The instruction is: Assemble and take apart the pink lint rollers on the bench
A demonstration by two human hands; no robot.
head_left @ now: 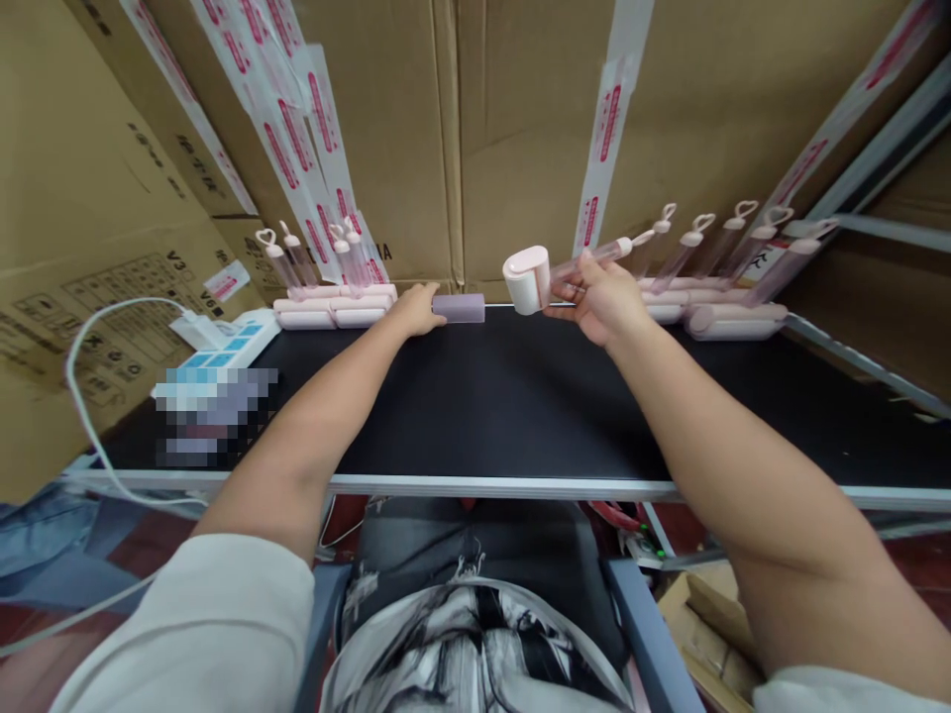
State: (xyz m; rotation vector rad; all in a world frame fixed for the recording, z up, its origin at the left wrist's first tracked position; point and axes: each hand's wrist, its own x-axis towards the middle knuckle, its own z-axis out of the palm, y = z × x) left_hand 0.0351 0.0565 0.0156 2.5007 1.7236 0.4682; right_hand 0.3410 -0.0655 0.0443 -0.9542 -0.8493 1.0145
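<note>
right hand: the right hand (613,295) is closed on the clear handle (612,252) of a pink-and-white roller (527,280), with the fingers wrapped around it.
pink-and-white roller: its rounded head points to the left, and its heart-shaped loop (643,238) to the right; it is tilted and seems to be off the tabletop, in front of the cardboard.
left hand: the left hand (416,309) appears to grip the left end of a lavender cylinder (461,308); how tight, i cannot tell.
lavender cylinder: it lies sideways near the back edge, between the two hands and apart from the roller head.
good handling: in my judgement, a light hold near the head gives better control, because the long handle could turn in the fingers; the cylinder looks smooth and may roll, so it is better to steady it.
caution on the right: the right wrist is close to the right row of rollers (735,319); a careless elbow or sleeve could push them.
left row: the left row of rollers (334,307) stands by the left hand, with the handles upward.
surface: a black tabletop (512,396), with a pale metal front edge.
power strip: the white power strip (238,340) lies at the left, with a white cable (72,366); a pixelated patch beside it cannot be read.
room: a cardboard wall (535,149) with printed tape (609,124) rises behind; a cardboard box (702,639) is below at the right.
</note>
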